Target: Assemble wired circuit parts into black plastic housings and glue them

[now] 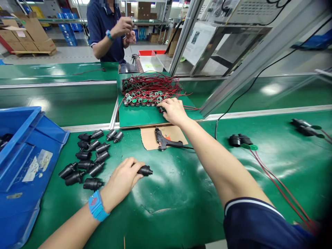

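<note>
My left hand (126, 178) is closed round a black plastic housing (145, 170), whose narrow end sticks out to the right just above the green mat. To its left lie several more black housings (83, 155) in a loose group. My right hand (173, 110) reaches forward to the near edge of a pile of small round parts with red wires (153, 88). Its fingers pinch at one small round part (161, 109) there, mostly hidden under them. Between my arms a black glue gun (166, 141) rests on a piece of cardboard (147, 138).
A blue bin (23, 173) stands at the left edge. Black housings with red wires (240, 140) lie on the right, with another wired pair (306, 127) farther out. A metal post (249, 62) slants across the right. Across the line stands a co-worker (109, 31).
</note>
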### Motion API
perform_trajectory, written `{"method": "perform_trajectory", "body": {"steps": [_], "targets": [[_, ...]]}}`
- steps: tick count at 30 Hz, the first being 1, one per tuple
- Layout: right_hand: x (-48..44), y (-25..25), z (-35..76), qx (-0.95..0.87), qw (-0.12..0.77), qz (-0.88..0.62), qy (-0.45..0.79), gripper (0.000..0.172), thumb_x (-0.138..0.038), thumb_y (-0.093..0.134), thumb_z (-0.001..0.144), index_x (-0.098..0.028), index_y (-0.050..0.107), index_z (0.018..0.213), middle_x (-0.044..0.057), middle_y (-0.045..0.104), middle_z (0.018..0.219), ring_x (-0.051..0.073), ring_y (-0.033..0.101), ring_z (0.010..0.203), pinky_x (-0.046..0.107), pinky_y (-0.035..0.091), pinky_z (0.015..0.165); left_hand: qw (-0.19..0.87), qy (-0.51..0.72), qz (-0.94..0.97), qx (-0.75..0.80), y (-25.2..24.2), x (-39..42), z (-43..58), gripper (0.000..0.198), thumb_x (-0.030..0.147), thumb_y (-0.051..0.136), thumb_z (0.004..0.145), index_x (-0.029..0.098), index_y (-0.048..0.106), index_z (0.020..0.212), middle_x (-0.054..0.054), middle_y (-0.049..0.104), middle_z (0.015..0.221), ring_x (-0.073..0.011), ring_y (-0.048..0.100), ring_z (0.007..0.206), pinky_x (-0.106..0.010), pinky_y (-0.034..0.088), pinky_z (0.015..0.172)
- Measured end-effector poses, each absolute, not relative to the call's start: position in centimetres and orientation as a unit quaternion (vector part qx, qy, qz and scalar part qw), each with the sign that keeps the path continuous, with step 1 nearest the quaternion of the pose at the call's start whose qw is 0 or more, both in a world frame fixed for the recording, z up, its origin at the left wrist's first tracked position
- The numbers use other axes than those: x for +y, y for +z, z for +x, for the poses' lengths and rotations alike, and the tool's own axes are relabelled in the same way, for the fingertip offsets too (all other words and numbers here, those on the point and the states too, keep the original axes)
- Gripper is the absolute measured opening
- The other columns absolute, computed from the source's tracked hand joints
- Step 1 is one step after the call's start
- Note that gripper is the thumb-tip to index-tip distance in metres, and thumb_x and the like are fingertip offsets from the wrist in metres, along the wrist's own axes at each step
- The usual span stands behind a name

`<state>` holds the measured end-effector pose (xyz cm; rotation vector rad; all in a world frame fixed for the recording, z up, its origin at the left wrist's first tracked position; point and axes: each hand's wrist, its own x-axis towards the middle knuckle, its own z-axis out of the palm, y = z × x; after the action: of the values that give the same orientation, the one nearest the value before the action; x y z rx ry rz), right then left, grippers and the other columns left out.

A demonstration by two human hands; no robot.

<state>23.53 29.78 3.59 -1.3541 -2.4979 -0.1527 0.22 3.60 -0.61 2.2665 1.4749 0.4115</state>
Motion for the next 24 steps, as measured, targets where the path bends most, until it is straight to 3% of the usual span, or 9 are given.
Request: {"method": "perform_trajectory", "body": {"steps": [2,4,6,8,10,13,16,19,24], "targets": [[30.3,3.8,23.7,-0.877,0.127,-0.461,-0.048,0.051,-0.006,0.051,0.083,-0.016,0.068,0.13,0.017,0.069,0.127,0.036,0.057,0.114,0.05,0.043,0.097,0.216,0.193,0.792,0.537,-0.8,3.1,-0.5,0.016,0.022,0.058,0.101,0.022,0.064,0.116,-0.006,0.067,0.107,-0.0241,0.067,0.099,-0.041,0.059,0.088],[30.4,3.9,23.5,-0.886,0.115,-0.448,-0.042,0.05,-0.005,0.049,0.084,-0.013,0.069,0.129,0.018,0.071,0.125,0.033,0.06,0.112,0.047,0.044,0.096,0.217,0.219,0.779,0.545,-0.8,2.7,-1.1,0.016,0.024,0.054,0.103,0.021,0.064,0.115,-0.007,0.067,0.105,-0.0238,0.068,0.099,-0.041,0.06,0.088],[30.2,4.0,22.8,-0.896,0.109,-0.43,-0.036,0.045,-0.01,0.051,0.088,-0.013,0.069,0.129,0.017,0.072,0.124,0.033,0.06,0.114,0.046,0.043,0.099,0.199,0.218,0.783,0.547,-0.7,2.3,-1.3,0.03,0.029,0.059,0.101,0.02,0.058,0.129,-0.009,0.066,0.111,-0.0262,0.068,0.104,-0.043,0.06,0.09],[29.8,4.1,21.6,-0.907,0.108,-0.407,-0.032,0.042,-0.017,0.054,0.092,-0.014,0.069,0.131,0.017,0.072,0.124,0.033,0.059,0.117,0.047,0.04,0.103,0.174,0.202,0.798,0.54,-0.5,2.1,-0.9,0.057,0.039,0.068,0.095,0.022,0.047,0.145,-0.013,0.063,0.123,-0.0305,0.066,0.111,-0.048,0.06,0.092],[29.4,4.2,20.2,-0.916,0.107,-0.385,-0.026,0.039,-0.022,0.052,0.097,-0.015,0.069,0.132,0.016,0.072,0.122,0.032,0.061,0.116,0.046,0.039,0.104,0.144,0.181,0.821,0.522,-0.2,2.2,0.1,0.069,0.046,0.073,0.091,0.027,0.043,0.15,-0.016,0.058,0.138,-0.0343,0.064,0.118,-0.052,0.059,0.094],[28.8,4.8,17.7,-0.924,0.108,-0.367,-0.01,0.035,-0.022,0.048,0.102,-0.016,0.073,0.125,0.014,0.074,0.116,0.026,0.066,0.105,0.037,0.046,0.095,0.117,0.141,0.856,0.484,0.4,3.0,2.1,0.06,0.042,0.072,0.092,0.031,0.049,0.146,-0.015,0.054,0.148,-0.0358,0.063,0.122,-0.052,0.058,0.095],[27.6,6.5,15.9,-0.922,0.124,-0.367,-0.006,0.028,-0.023,0.054,0.101,-0.016,0.077,0.116,0.012,0.075,0.112,0.024,0.069,0.101,0.032,0.049,0.087,0.157,0.103,0.862,0.47,0.8,3.6,3.5,0.048,0.034,0.068,0.096,0.027,0.053,0.141,-0.009,0.068,0.127,-0.0299,0.068,0.106,-0.048,0.06,0.091],[24.5,9.3,15.9,-0.914,0.165,-0.371,-0.021,0.028,-0.029,0.055,0.103,-0.019,0.076,0.118,0.01,0.074,0.114,0.024,0.07,0.101,0.032,0.05,0.084,0.214,0.11,0.843,0.481,0.9,3.6,3.7,0.046,0.018,0.065,0.096,0.028,0.053,0.139,-0.004,0.07,0.12,-0.0248,0.069,0.104,-0.041,0.059,0.094],[16.3,12.3,20.7,-0.918,0.207,-0.339,-0.008,0.017,-0.029,0.065,0.098,-0.023,0.079,0.102,0.003,0.079,0.097,0.021,0.074,0.088,0.029,0.052,0.073,0.234,0.138,0.811,0.518,0.4,2.9,2.6,0.034,0.016,0.067,0.094,0.027,0.059,0.126,-0.004,0.069,0.112,-0.0266,0.067,0.102,-0.044,0.057,0.09]]}}
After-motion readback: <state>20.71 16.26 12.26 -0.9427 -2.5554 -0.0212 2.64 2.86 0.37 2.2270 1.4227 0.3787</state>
